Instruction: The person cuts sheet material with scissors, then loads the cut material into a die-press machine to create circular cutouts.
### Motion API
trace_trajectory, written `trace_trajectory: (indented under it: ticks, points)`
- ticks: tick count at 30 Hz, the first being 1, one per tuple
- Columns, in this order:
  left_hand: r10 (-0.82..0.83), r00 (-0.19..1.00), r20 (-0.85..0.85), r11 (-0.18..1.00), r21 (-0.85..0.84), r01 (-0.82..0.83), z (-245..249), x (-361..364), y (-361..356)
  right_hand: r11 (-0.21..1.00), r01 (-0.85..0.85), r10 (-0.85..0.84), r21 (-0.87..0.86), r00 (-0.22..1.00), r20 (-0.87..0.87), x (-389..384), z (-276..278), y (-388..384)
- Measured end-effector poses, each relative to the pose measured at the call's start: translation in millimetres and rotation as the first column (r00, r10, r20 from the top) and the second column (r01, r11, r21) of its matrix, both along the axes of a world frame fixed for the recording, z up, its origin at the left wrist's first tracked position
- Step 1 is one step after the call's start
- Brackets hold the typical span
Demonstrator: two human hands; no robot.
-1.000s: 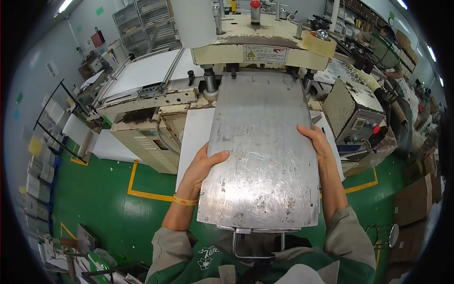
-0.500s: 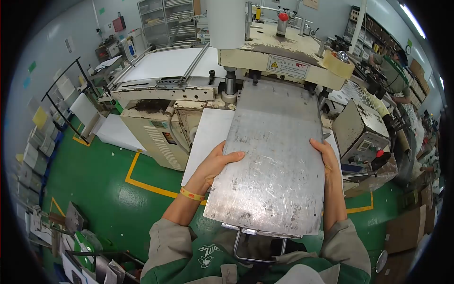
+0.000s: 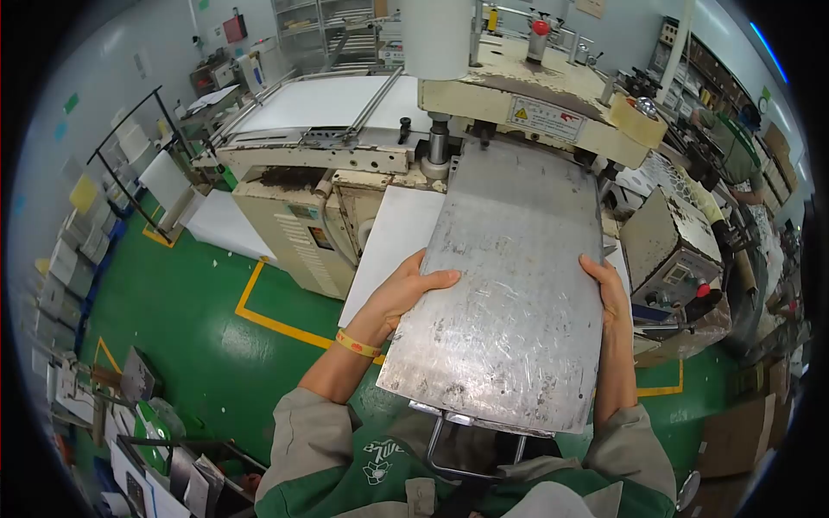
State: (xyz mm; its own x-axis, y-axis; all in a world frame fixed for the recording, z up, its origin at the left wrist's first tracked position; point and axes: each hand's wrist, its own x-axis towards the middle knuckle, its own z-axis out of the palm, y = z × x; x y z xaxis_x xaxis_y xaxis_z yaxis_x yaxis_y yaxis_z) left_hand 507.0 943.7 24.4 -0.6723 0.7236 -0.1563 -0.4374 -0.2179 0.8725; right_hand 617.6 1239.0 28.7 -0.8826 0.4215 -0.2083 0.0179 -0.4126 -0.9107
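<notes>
A large scratched metal plate [image 3: 509, 293] reaches from near my body to beneath the cream-coloured press head [image 3: 544, 108]. My left hand [image 3: 414, 293] grips its left edge, thumb on top and the other fingers hidden underneath. On the right edge, my right hand [image 3: 607, 285] holds it the same way. A metal loop handle [image 3: 471, 470] sticks out below the plate's near end. Behind my left hand, a white sheet [image 3: 393, 242] lies partly under the plate.
A control box [image 3: 673, 250] with a red button stands right of the plate. To the left are a machine cabinet [image 3: 289, 233] and a white-covered feed table [image 3: 311, 104]. A bin of scraps [image 3: 186, 475] sits at lower left. Another person [image 3: 734, 147] is at far right.
The view has shifted slightly, so the machine appears further right and a little higher. Both hands keep their hold on the plate, with little visible movement relative to it.
</notes>
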Motion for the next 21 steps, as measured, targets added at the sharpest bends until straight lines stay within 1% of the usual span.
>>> trace_trajectory:
  ticks: [2,5,6,7,9,11,12,15,17,19,21]
  points:
    - [-0.002,0.999,-0.035,1.0,0.018,0.003,-7.9,-4.4,4.1,0.998,0.061,-0.062,0.035,0.998,0.027,-1.7,-1.5,1.7]
    - [0.021,0.999,-0.049,1.0,0.005,-0.021,-1.6,-4.3,4.7,0.999,0.033,-0.033,0.006,0.999,-0.013,-7.8,-8.5,7.7]
    - [0.019,0.999,-0.044,0.999,0.031,-0.018,-2.7,-5.7,3.7,1.0,0.002,-0.002,0.018,1.0,-0.018,-9.4,-5.3,6.0]
    - [0.018,0.999,-0.034,1.0,0.016,-0.017,-2.6,-5.9,1.6,0.999,0.027,-0.028,0.044,0.999,0.022,-10.6,-2.3,4.2]
    - [0.008,1.0,-0.026,1.0,0.0,-0.008,1.0,-9.6,3.1,0.999,-0.003,0.003,0.045,1.0,-0.009,-14.5,-6.6,10.5]
    - [0.04,0.999,-0.014,0.999,-0.007,-0.04,-2.4,-10.2,6.6,0.999,0.009,-0.009,0.038,1.0,0.015,-19.8,-12.7,21.4]
    - [0.045,0.999,-0.017,0.999,0.01,-0.044,0.0,-9.1,9.0,0.999,-0.012,0.012,0.03,1.0,0.001,-18.8,-5.0,19.3]
    - [0.033,0.999,0.018,0.999,0.032,-0.034,3.5,-4.7,15.9,0.999,-0.012,0.01,0.044,0.998,0.056,-20.2,10.2,21.1]
    - [0.047,0.999,0.025,0.998,0.05,-0.048,6.0,-5.6,24.7,0.997,-0.079,0.078,0.021,0.996,0.048,-26.4,7.9,39.6]
    - [0.02,0.997,0.074,0.999,0.047,-0.024,12.9,-10.4,32.1,0.993,-0.114,0.116,-0.036,0.992,0.057,-34.9,12.3,48.6]
    - [0.023,0.998,0.065,0.997,0.071,-0.028,7.6,-23.8,44.3,0.989,-0.13,0.134,-0.066,0.989,0.059,-45.4,18.6,59.4]
